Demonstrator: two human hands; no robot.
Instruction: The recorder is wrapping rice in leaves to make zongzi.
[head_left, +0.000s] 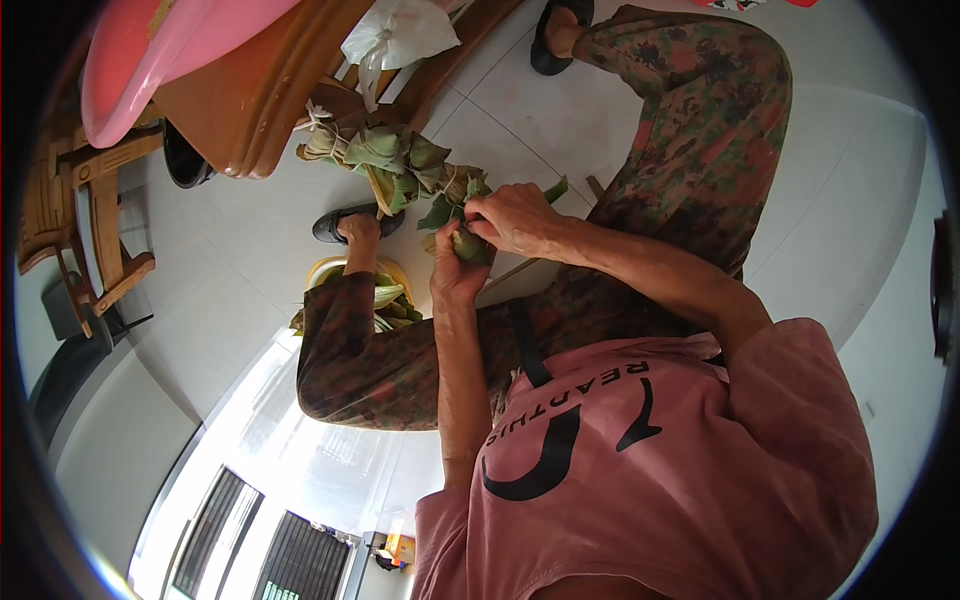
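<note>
My left hand is closed around a green leaf-wrapped dumpling in front of my lap. My right hand meets it from the right, fingertips pinched together at the dumpling's upper side; what they pinch, perhaps a string, is too small to tell. Just beyond both hands hangs a bunch of leaf-wrapped dumplings, tied with pale strings and running up to the left towards the table. A green leaf tip sticks out past my right hand.
A wooden table bears a pink plastic basin at the upper left. Beyond the bunch is a knotted white plastic bag. A yellow-rimmed basin with leaves stands on the floor by my leg. Wooden chairs stand at the far left.
</note>
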